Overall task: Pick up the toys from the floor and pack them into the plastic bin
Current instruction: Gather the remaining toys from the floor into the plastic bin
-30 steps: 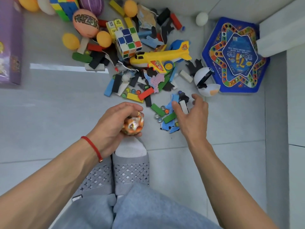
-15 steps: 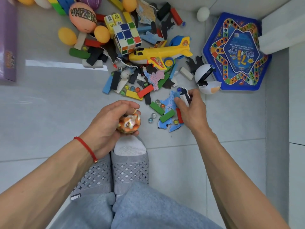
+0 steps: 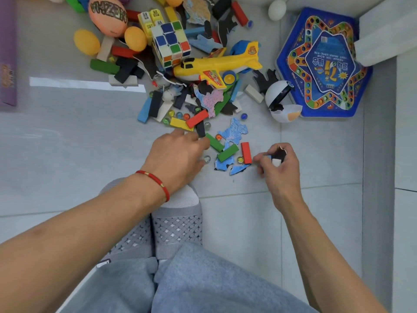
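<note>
The toys lie scattered on the grey tiled floor (image 3: 67, 141), none of them packed as far as this view shows; the plastic bin is nowhere in sight. Nearest the person is a small cluster: 2 green blocks (image 3: 228, 152), a red block (image 3: 246, 152) standing beside them, blue puzzle pieces (image 3: 234, 132) under and around them, and a few glass marbles (image 3: 240, 159).

The right hand (image 3: 281, 163) has its fingers curled around a small black and white piece (image 3: 278, 157), just right of the red block. The left hand (image 3: 176, 157), with a red cord at its wrist, reaches palm-down toward the green blocks, fingertips close to 1 of them; its fingers bend under and hide the palm, so whether it holds anything cannot be told.

Farther out sits the main heap: a yellow toy plane (image 3: 216, 66), a puzzle cube (image 3: 171, 45), an orange ball with lettering (image 3: 107, 16), 2 yellow eggs (image 3: 86, 42), a white egg (image 3: 277, 10), an opened white ball shell (image 3: 282, 102), and many coloured blocks and dark puzzle pieces. A blue hexagonal game board (image 3: 325, 64) lies to the right, and a purple box (image 3: 8, 53) at the left edge.

Judged from this, the job is at an early stage. At most 1 or 2 small items are in hand, and nearly the whole pile remains to be gathered and carried to the bin.
</note>
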Demonstrator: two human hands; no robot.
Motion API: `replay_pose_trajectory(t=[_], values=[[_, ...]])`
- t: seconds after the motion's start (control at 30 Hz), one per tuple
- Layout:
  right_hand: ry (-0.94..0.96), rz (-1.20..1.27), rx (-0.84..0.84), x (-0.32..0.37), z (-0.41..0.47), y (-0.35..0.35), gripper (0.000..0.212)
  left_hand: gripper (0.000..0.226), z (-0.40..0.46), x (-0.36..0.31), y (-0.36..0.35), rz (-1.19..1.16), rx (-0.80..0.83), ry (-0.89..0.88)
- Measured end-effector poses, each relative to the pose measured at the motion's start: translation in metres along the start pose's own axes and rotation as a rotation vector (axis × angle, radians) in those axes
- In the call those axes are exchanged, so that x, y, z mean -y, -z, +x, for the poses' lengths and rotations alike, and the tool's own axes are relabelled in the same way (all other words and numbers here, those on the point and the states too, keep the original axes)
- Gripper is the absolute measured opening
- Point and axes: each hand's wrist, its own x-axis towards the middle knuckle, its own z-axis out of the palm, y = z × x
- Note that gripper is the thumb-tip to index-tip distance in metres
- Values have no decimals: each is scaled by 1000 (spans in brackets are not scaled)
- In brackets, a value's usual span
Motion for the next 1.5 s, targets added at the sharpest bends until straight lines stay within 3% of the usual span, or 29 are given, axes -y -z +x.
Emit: replay_pose_trajectory(t=[0.07, 0.13, 0.23, 0.37, 0.53, 0.63, 0.73, 0.83, 0.93, 1.03, 1.23, 1.3, 1.4, 1.5], values=[[84, -214, -64, -2, 1, -5, 23, 39, 7, -10, -6, 168, 83, -26], [140, -322, -86, 0, 3, -12, 15, 41, 10, -17, -10, 194, 138, -15], [170, -352, -85, 3, 9, -23, 16, 28, 10, -17, -12, 255, 98, -76], [150, -374, -88, 7, 17, -32, 16, 46, 8, -15, -10, 318, 65, -147], [65, -300, -136, 10, 13, -18, 9, 35, 8, -7, -14, 323, 40, -99], [112, -303, -70, 2, -4, 0, 9, 24, 7, 2, -13, 201, -26, -8], [258, -362, -3, -8, -16, 10, 15, 15, 5, 1, 0, -182, -146, 164], [425, -432, 65, -11, -16, 3, 12, 11, 3, -2, 10, -492, -158, 380], [441, -491, 70, -10, -8, -12, 19, 11, -3, -3, 13, -552, -126, 419], [414, -530, 66, -4, -1, -21, 11, 11, -10, -2, 14, -581, -100, 437], [278, -323, -139, 1, -9, 9, 7, 10, -14, -3, 17, -646, -106, 483], [318, -423, -45, -9, -12, 17, 14, 10, -14, -3, 18, -655, -104, 487], [323, -545, 154, -23, -12, 16, 43, 11, -14, -1, 19, -665, -105, 492], [350, -614, 185, -30, -11, 6, 56, 12, -14, 2, 18, -652, -105, 503]])
